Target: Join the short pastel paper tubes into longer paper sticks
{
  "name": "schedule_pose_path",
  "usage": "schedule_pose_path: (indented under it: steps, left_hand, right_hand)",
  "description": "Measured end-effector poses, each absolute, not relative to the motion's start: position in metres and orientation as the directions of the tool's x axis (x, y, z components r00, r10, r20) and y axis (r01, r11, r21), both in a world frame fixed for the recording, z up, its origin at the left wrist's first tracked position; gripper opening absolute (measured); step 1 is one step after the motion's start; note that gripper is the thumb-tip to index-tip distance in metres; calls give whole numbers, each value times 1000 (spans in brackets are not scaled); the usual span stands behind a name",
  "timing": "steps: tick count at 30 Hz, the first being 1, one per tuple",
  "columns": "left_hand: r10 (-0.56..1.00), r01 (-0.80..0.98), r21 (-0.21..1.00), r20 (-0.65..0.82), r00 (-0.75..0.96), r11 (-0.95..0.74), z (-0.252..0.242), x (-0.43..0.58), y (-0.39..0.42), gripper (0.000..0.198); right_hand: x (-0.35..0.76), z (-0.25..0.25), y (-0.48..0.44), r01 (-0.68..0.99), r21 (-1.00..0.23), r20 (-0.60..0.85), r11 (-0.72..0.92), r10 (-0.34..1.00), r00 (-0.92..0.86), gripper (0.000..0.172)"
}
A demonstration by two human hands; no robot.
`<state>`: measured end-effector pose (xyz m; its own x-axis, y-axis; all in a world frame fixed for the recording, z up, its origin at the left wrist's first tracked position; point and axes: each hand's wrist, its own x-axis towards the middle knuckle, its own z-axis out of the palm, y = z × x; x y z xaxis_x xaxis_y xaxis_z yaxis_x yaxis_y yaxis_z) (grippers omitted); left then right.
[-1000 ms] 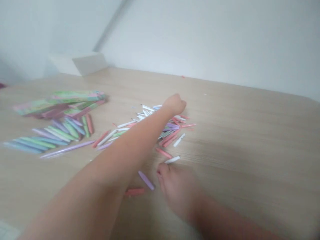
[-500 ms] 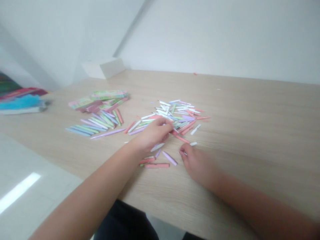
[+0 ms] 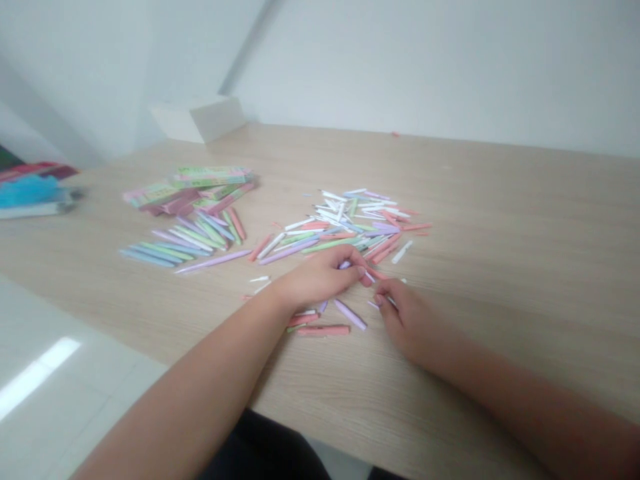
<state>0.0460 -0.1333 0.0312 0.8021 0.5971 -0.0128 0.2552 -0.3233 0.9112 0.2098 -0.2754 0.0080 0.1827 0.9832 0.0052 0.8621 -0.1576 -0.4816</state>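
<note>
My left hand (image 3: 327,275) is closed in a pinch over the near side of a loose pile of pen parts (image 3: 383,228). A slim purple pen piece (image 3: 369,276) pokes out between its thumb and fingers. Close on its right, my right hand (image 3: 413,317) is also pinched, nearly touching the left fingertips. A thin pale stick shows beside its fingers, blurred; what it grips I cannot make out. Below the hands lie a purple pen barrel (image 3: 351,315) and a red pen piece (image 3: 325,331). Part of the small near group is hidden by my left wrist.
Pastel pens lie in a row (image 3: 163,253) at the left, one purple pen (image 3: 213,261) beside them. Behind them are patterned boxes (image 3: 213,177). A white box (image 3: 220,120) stands by the wall. Blue packaging (image 3: 27,193) sits at the far left.
My left hand has moved right and slightly toward me from the pile, with a purple piece now showing in its fingers. The two hands have come close together. The view has shifted slightly.
</note>
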Motion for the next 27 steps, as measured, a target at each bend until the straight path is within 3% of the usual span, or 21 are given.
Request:
schedule_pose_path:
  steps: [15, 27]
  left_hand:
    - [540, 199, 918, 20, 841, -343, 31, 43, -134, 8]
    - [528, 222, 939, -52, 848, -264, 28, 44, -134, 19]
  right_hand:
    - [220, 2, -273, 816, -562, 89, -136, 971, 222, 18]
    - [220, 4, -271, 806, -578, 92, -129, 971, 222, 17]
